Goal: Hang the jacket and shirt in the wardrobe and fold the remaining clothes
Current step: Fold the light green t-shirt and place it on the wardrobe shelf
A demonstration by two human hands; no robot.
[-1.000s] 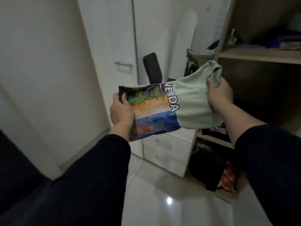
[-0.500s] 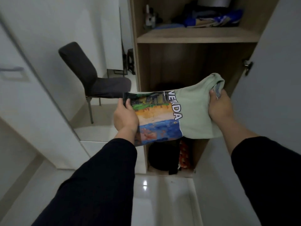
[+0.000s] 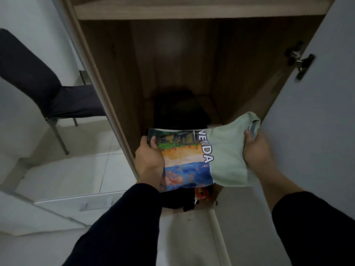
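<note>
Wardrobe (image 3: 119,73): we are facing open bay, door (image 3: 317,131) swung right so shelf space is reachable. Dark clothes (image 3: 180,110) lying deep inside; more dark items low in front.

Chair (image 3: 48,89) standing left, outside bay, not involved.

Tee (image 3: 221,160): folded, we are holding it flat at bay mouth, above lower pile, likely so fold survives while stowing.

Left hand (image 3: 148,158) gripping printed end, thumb on top. Right hand (image 3: 255,150) clutching collar end, fingers curled round cloth. Both ends supported, so we are keeping bundle from sagging open.
</note>
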